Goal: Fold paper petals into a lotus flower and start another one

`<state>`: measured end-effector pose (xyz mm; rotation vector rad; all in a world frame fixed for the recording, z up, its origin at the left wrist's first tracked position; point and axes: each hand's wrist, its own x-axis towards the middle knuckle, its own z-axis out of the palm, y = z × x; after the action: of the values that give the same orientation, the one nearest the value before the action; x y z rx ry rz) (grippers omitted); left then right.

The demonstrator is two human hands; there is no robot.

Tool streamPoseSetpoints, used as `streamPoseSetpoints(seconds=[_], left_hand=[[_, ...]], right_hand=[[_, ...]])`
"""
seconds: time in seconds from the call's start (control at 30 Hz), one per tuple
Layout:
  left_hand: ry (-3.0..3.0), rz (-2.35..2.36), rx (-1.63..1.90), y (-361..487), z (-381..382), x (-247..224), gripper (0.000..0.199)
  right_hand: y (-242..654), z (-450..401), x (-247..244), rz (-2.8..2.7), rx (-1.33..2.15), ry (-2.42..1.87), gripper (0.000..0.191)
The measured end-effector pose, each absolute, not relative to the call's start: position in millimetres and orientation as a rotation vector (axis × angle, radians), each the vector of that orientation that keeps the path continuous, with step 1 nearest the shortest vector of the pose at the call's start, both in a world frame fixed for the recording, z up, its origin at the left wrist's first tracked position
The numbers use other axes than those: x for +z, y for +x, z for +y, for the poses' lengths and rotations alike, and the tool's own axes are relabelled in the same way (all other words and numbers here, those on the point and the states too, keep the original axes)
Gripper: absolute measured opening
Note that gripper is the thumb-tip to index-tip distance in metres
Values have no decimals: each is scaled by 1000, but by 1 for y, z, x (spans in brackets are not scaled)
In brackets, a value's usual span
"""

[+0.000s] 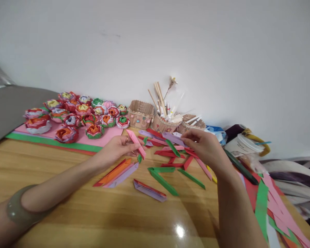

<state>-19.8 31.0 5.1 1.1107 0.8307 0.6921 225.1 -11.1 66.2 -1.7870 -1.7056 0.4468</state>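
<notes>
My left hand (pixel 120 148) is closed around a pink folded paper strip (pixel 136 143), held above the wooden table. Small green bits of paper show beside its fingers; whether they are held too, I cannot tell. Over a pile of folded strips, my right hand (pixel 205 146) pinches the end of a purple folded paper strip (pixel 173 138). That pile mixes red, pink, purple and green pieces, such as a green strip (pixel 172 148). Nearer me lie a fan of strips (pixel 119 174), a green pair (pixel 163 181) and a red and purple stack (pixel 150 190).
Several folded paper flowers (pixel 67 134) stand on coloured sheets (pixel 113 133) at the left. Decorated baskets (pixel 140 115) line the wall, one holding sticks. A white tub (pixel 244 146), a dark green long tool (pixel 241 167) and loose paper strips (pixel 262 203) lie at the right.
</notes>
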Motion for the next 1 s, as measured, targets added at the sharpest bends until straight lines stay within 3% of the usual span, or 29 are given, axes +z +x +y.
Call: streamPoseSetpoints(seconds=[0.13,0.27,0.53,0.8,1.0], left_hand=[[1092,792,692,-17,29,0,21],[1057,742,730,-16,29,-3,19],[1029,785,796,-18,32,0,18],[1157,759,720,-21,37,-2,23],[1161,763,718,-21,36,-1,21]], right_hand=[[179,-15,47,-1255,808,-1294,8],[136,-19,22,-1384,983,-1150,8],[137,-20,12,-1717,531,-1195,22],[145,-17,11,-1930,365,-1185,27],[139,-19,10,-1891,285,-1247,14]])
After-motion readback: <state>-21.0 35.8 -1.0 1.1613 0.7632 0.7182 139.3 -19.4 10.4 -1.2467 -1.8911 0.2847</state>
